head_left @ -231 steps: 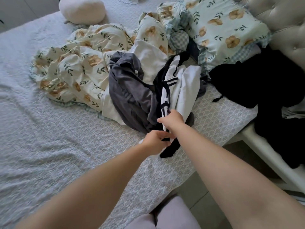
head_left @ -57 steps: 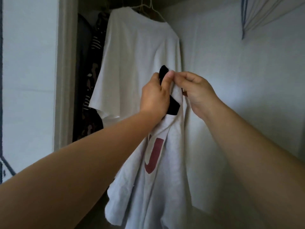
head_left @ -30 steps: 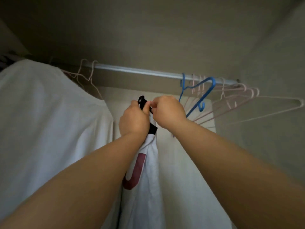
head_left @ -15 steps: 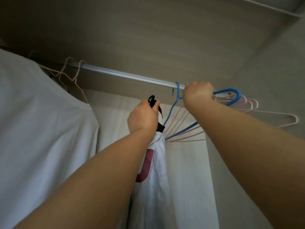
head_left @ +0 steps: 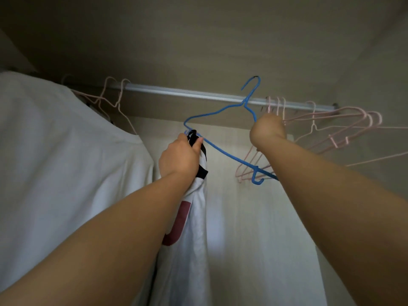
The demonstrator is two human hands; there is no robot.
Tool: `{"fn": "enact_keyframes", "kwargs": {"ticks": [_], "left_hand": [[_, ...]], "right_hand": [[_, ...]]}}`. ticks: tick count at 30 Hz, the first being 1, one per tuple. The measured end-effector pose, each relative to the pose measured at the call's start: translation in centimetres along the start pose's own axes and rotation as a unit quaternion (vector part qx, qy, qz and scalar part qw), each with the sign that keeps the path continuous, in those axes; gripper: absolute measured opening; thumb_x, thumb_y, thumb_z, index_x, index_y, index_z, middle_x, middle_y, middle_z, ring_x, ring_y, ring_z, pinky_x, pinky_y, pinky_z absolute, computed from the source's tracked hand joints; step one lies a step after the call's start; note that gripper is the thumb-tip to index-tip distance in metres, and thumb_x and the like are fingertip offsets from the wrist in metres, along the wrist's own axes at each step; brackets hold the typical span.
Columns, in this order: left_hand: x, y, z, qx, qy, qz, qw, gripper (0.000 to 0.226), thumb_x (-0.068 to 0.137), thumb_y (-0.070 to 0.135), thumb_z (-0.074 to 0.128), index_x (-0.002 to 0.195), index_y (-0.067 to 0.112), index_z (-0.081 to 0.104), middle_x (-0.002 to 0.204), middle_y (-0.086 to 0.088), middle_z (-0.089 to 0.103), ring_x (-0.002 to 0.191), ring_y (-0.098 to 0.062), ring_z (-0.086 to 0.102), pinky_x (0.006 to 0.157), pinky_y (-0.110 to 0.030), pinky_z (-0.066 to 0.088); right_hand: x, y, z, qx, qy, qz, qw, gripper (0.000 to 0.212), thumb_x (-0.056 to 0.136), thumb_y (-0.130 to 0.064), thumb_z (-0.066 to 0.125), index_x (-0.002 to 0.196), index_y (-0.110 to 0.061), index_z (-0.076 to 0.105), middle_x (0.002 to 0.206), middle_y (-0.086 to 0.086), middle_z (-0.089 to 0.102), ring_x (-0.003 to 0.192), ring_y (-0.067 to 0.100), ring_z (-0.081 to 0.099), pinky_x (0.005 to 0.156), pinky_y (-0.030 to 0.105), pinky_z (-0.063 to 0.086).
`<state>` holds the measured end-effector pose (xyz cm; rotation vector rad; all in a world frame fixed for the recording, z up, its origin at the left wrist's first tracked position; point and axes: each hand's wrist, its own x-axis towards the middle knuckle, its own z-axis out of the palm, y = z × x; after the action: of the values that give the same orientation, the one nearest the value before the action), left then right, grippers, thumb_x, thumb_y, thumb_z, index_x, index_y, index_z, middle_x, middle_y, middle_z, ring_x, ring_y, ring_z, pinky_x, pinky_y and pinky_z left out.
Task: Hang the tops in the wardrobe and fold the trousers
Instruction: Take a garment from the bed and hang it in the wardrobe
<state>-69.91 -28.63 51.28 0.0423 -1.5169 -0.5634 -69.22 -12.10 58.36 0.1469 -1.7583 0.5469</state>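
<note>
I look up into the wardrobe. My left hand (head_left: pixel 180 159) grips the black collar of a white top (head_left: pixel 194 228) with a dark red letter, which hangs down from my fist. My right hand (head_left: pixel 267 130) holds a blue wire hanger (head_left: pixel 220 111) by its right shoulder. The hanger is off the metal rail (head_left: pixel 198 94), its hook standing free above the rail. The hanger's left tip touches the collar at my left hand.
A white top (head_left: pixel 66 173) hangs on pink hangers at the left of the rail. Several bare pink hangers (head_left: pixel 331 129) hang at the right end. The wardrobe's back wall (head_left: pixel 254 217) and ceiling close the space behind and above.
My right hand has lifted the blue hanger off the rail and swung it left, so its tip now meets the collar held in my left hand.
</note>
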Motion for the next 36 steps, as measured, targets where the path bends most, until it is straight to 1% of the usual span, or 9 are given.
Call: {"fn": "enact_keyframes", "kwargs": {"ticks": [6, 10, 12, 15, 17, 21, 26, 29, 36], "left_hand": [[-0.2, -1.6, -0.8, 0.054, 0.012, 0.024, 0.998, 0.044, 0.097, 0.052, 0.036, 0.1, 0.009, 0.048, 0.103, -0.017, 0.063, 0.096, -0.038, 0.058, 0.068, -0.035, 0.034], [-1.1, -2.3, -1.6, 0.071, 0.004, 0.028, 0.997, 0.048, 0.097, 0.052, 0.036, 0.105, 0.007, 0.05, 0.103, -0.02, 0.062, 0.094, -0.039, 0.058, 0.068, -0.037, 0.036], [-2.2, -2.4, -1.9, 0.057, -0.007, 0.022, 0.998, 0.049, 0.096, 0.053, 0.037, 0.103, 0.007, 0.051, 0.102, -0.02, 0.062, 0.093, -0.039, 0.058, 0.07, -0.037, 0.039], [-5.8, -3.3, -2.2, 0.049, -0.034, 0.018, 0.998, 0.048, 0.095, 0.053, 0.039, 0.104, 0.008, 0.054, 0.102, -0.019, 0.063, 0.095, -0.039, 0.058, 0.07, -0.036, 0.038], [-8.9, -4.2, -2.3, 0.056, -0.065, 0.016, 0.996, 0.045, 0.095, 0.053, 0.04, 0.1, 0.011, 0.054, 0.098, -0.017, 0.065, 0.093, -0.037, 0.059, 0.069, -0.036, 0.038], [-16.4, -6.4, -2.9, 0.061, -0.124, 0.009, 0.99, 0.041, 0.094, 0.053, 0.041, 0.089, 0.013, 0.048, 0.086, -0.012, 0.064, 0.082, -0.033, 0.061, 0.067, -0.037, 0.046], [-25.2, -8.9, -4.9, 0.072, -0.197, 0.015, 0.978, 0.047, 0.094, 0.056, 0.03, 0.09, 0.012, 0.046, 0.077, -0.008, 0.059, 0.075, -0.031, 0.059, 0.061, -0.035, 0.04], [-29.4, -10.0, -6.7, 0.057, -0.217, -0.019, 0.974, 0.05, 0.098, 0.051, 0.02, 0.092, 0.011, 0.05, 0.078, -0.008, 0.057, 0.078, -0.031, 0.058, 0.066, -0.035, 0.039], [-40.1, -11.0, -8.1, 0.103, -0.369, -0.129, 0.915, 0.033, 0.101, 0.036, 0.034, 0.091, 0.008, 0.048, 0.084, -0.007, 0.052, 0.08, -0.025, 0.051, 0.066, -0.031, 0.034]], "right_hand": [[-2.6, -0.3, 3.9, 0.267, -0.052, 0.134, 0.953, 0.026, 0.09, -0.006, 0.045, 0.114, 0.002, 0.053, 0.105, 0.013, 0.06, 0.086, 0.035, 0.066, 0.061, 0.035, 0.058], [-8.3, 0.3, 7.4, 0.388, -0.129, 0.2, 0.89, 0.04, 0.089, -0.032, 0.056, 0.112, 0.001, 0.057, 0.11, 0.017, 0.062, 0.102, 0.037, 0.061, 0.083, 0.041, 0.053], [-11.4, 0.9, 8.5, 0.4, -0.165, 0.204, 0.878, 0.036, 0.093, -0.037, 0.052, 0.085, -0.004, 0.063, 0.081, 0.011, 0.06, 0.081, 0.03, 0.061, 0.066, 0.031, 0.046], [-16.9, 1.4, 9.7, 0.439, -0.197, 0.221, 0.848, 0.051, 0.093, -0.041, 0.05, 0.054, -0.01, 0.041, 0.056, 0.003, 0.042, 0.055, 0.02, 0.042, 0.061, 0.032, 0.041], [-20.1, 1.4, 10.1, 0.477, -0.221, 0.232, 0.819, 0.05, 0.09, -0.045, 0.054, 0.055, -0.011, 0.041, 0.057, 0.005, 0.043, 0.055, 0.02, 0.041, 0.067, 0.039, 0.047], [-24.8, 2.0, 10.1, 0.527, -0.331, 0.309, 0.719, 0.041, 0.087, -0.051, 0.057, 0.071, -0.014, 0.053, 0.065, 0.003, 0.049, 0.05, 0.016, 0.039, 0.049, 0.028, 0.035], [-31.0, 6.3, 10.0, 0.406, -0.346, 0.299, 0.791, 0.034, 0.089, -0.042, 0.057, 0.09, -0.008, 0.055, 0.072, 0.001, 0.051, 0.066, 0.019, 0.052, 0.066, 0.028, 0.04], [-33.9, 9.6, 8.6, 0.399, -0.327, 0.302, 0.802, 0.036, 0.09, -0.035, 0.057, 0.103, -0.002, 0.064, 0.087, 0.005, 0.059, 0.06, 0.013, 0.049, 0.055, 0.026, 0.04], [-42.3, 15.4, 4.6, 0.398, -0.276, 0.282, 0.828, 0.021, 0.094, -0.03, 0.053, 0.091, -0.017, 0.07, 0.078, 0.0, 0.057, 0.062, 0.005, 0.049, 0.058, 0.02, 0.041]]}}
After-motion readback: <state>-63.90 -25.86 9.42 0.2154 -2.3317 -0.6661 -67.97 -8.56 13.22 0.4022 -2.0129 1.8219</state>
